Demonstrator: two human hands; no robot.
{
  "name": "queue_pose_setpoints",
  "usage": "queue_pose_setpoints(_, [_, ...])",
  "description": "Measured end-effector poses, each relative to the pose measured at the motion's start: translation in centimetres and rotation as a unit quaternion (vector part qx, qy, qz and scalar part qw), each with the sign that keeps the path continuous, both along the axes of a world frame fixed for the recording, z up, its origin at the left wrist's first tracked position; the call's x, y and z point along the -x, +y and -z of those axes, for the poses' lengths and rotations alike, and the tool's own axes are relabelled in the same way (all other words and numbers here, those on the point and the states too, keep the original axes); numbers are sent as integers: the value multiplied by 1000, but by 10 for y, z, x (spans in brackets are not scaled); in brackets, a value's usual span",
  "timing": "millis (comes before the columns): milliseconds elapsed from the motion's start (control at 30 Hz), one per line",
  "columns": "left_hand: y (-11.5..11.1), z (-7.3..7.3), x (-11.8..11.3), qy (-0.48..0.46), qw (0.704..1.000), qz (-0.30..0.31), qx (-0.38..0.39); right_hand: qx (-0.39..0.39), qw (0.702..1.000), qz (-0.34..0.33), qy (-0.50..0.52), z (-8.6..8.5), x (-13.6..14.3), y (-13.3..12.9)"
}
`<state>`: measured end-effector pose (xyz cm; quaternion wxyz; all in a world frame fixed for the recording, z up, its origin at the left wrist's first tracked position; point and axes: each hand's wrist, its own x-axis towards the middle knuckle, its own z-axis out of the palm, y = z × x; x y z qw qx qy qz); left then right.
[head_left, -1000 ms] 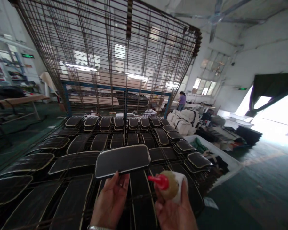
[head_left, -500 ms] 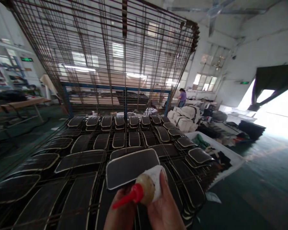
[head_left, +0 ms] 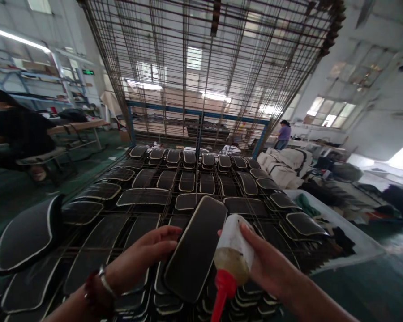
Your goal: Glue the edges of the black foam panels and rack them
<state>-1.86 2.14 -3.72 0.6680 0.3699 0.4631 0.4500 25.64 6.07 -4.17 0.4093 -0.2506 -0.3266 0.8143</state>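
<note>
My left hand (head_left: pixel 156 246) has its fingers at the left edge of a black rounded panel (head_left: pixel 198 250), which is tilted lengthwise above the others. A pale line runs along part of that panel's rim. In my right hand (head_left: pixel 260 250) is a squeeze glue bottle (head_left: pixel 233 250), white and yellowish, turned over so its red nozzle (head_left: pixel 223 290) points down, just right of the panel. Underneath, rows of similar black panels (head_left: pixel 147 197) with cream-coloured edge lines lie on a wire rack.
A raised wire grid (head_left: pixel 201 58) leans over the far side. Another black panel (head_left: pixel 27 237) sits higher at the left. To the right stand a white bin (head_left: pixel 359 241) with cloth and stacked white bundles (head_left: pixel 285 165). One person (head_left: pixel 18 125) sits left; another (head_left: pixel 284 134) stands far back.
The held panel has turned from lying crosswise to pointing lengthwise. My hands have moved apart, the bottle going right and its nozzle swinging downward. The view has shifted left.
</note>
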Motion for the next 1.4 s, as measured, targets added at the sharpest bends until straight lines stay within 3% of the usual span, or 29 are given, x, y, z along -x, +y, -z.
queue_pose_setpoints(133, [14, -4, -23, -25, 999, 41, -1, -23, 999, -24, -31, 7, 9, -6])
queue_pose_setpoints(267, [10, 6, -16, -22, 999, 24, 1, -51, 997, 36, -42, 8, -6, -8])
queue_pose_setpoints(367, [0, 8, -1, -1, 1000, 19, 6, -110, 982, 137, -70, -7, -28, -3])
queue_pose_setpoints(500, [-12, 8, 6, 14, 999, 9, 47, -211, 937, 263, -91, -39, -48, 10])
queue_pose_setpoints(667, [-21, 24, 9, -1, 997, -60, 45, -307, 898, 294, -112, -57, -51, 23])
queue_pose_setpoints(833, [-18, 34, 28, 4, 996, -27, 84, -327, 893, 285, -118, -55, -51, 26])
queue_pose_setpoints(1100, [-11, 18, 29, 8, 994, 99, 41, -314, 909, 258, -90, -41, -49, 24])
queue_pose_setpoints(1267, [-10, 17, 27, 32, 994, 93, 53, -294, 901, 313, -58, -31, -43, 29])
queue_pose_setpoints(1400, [-11, 18, 24, -9, 993, 99, 59, -272, 902, 332, -44, -23, -41, 30])
